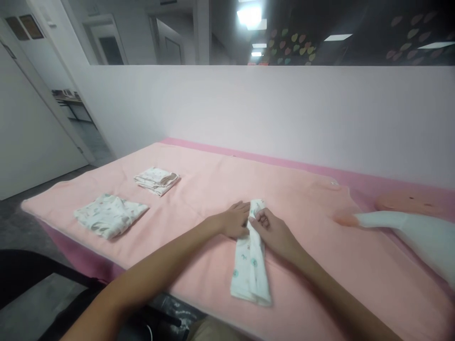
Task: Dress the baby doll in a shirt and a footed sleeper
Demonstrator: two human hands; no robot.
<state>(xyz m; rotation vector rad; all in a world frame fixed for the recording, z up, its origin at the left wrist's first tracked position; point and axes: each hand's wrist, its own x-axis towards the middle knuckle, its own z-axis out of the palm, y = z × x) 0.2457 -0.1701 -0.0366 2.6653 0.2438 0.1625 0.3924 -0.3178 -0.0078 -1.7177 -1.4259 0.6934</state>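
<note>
A long, narrow folded white cloth [249, 272] with small teal prints lies on the pink sheet in front of me. My left hand [235, 220] rests flat against its left side near the far end, fingers stretched out and partly behind the cloth. Curled fingers and thumb of my right hand [268, 229] grip the cloth's right edge near the far end. Farther left lie two folded pieces, a white cloth with leaf-like prints [110, 215] and a smaller patterned cloth [157, 181], both apart from my hands.
The pink sheet [199, 184] covers a table against a white wall [284, 113] with a dark window above. A doll in white clothing [415, 232] lies at the right edge. A black chair [39, 270] stands at the lower left, near a door [31, 123].
</note>
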